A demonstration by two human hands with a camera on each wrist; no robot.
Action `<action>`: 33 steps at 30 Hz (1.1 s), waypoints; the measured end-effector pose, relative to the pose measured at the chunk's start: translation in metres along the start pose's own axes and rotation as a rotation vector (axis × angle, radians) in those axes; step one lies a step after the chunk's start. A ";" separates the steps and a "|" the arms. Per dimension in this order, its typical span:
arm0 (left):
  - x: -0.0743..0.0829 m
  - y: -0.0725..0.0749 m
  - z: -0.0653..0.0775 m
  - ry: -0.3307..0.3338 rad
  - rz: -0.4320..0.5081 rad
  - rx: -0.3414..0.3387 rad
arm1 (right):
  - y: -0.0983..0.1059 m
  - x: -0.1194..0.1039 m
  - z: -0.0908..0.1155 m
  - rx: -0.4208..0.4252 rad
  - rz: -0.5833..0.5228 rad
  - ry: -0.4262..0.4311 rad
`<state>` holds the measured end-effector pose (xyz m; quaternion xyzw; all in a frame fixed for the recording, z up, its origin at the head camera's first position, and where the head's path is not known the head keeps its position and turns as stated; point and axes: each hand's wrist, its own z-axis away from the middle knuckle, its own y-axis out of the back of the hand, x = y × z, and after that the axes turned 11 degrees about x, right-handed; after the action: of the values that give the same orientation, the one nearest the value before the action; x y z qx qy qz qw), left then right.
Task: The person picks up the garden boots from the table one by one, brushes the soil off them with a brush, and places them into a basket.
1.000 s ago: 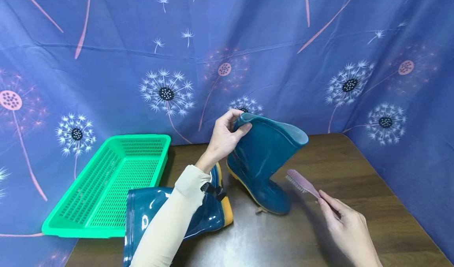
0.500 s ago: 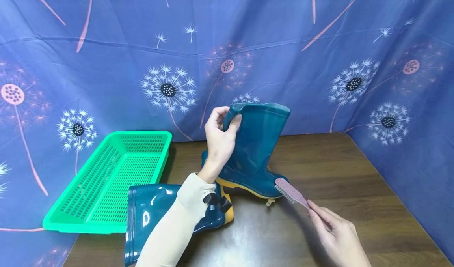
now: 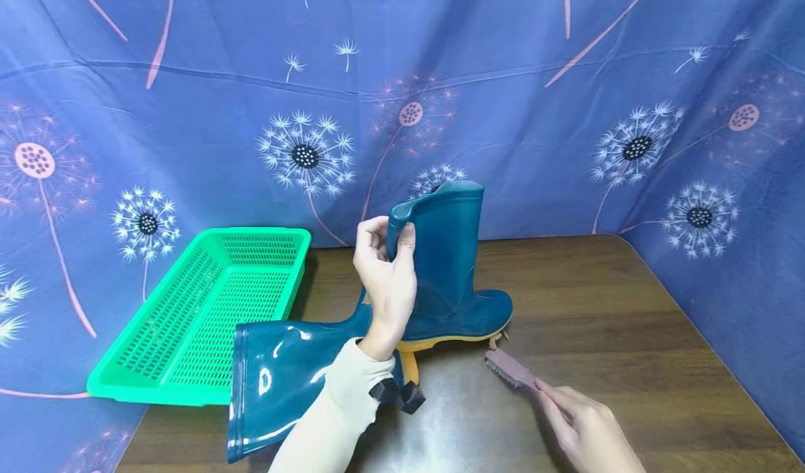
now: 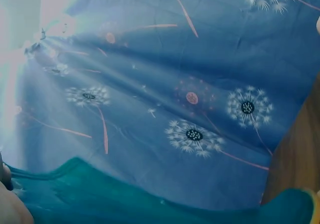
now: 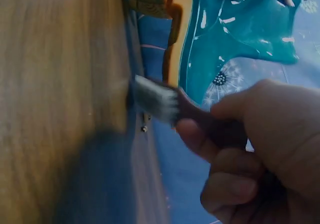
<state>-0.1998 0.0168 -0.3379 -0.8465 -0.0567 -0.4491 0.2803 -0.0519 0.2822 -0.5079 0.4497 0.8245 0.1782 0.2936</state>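
My left hand pinches the top rim of a teal rubber boot, thumb on the near side. The boot stands nearly upright, toe to the right, and in the right wrist view its yellow sole is apart from the table. A small brown lump shows under the toe. In my right hand is the handle of a pinkish scrub brush; its head is just below the toe, bristles downward. The left wrist view shows only the boot's shaft and a bit of my hand.
A second teal boot lies on its side under my left forearm, partly hidden. Behind it at the left stands a green plastic basket. The wooden table ends against a blue dandelion-print cloth.
The boot has swung from a tilted, lifted pose to nearly upright, its shaft moving left. The brush has moved down and slightly left, from beside the toe to below it.
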 end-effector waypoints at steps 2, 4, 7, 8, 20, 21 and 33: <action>0.001 0.003 0.005 0.001 0.003 0.045 | 0.001 -0.001 -0.002 0.021 0.029 -0.043; 0.003 0.005 0.010 -0.006 0.006 0.081 | 0.004 -0.002 -0.005 0.046 0.038 -0.089; 0.007 0.006 0.017 -0.025 0.002 0.122 | 0.009 -0.006 -0.011 0.098 0.061 -0.182; 0.008 0.005 0.020 -0.030 0.000 0.134 | 0.011 -0.008 -0.013 0.118 0.072 -0.219; 0.017 -0.013 0.056 0.030 0.023 0.159 | -0.014 -0.022 -0.007 0.048 0.073 -0.183; 0.017 -0.013 0.055 0.038 0.031 0.168 | -0.016 -0.023 -0.006 0.040 0.071 -0.182; 0.039 0.003 0.051 0.165 0.187 0.455 | -0.013 -0.017 -0.010 0.109 0.098 -0.138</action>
<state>-0.1380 0.0348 -0.3308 -0.7236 -0.0548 -0.4644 0.5077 -0.0591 0.2604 -0.5019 0.5159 0.7878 0.1160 0.3157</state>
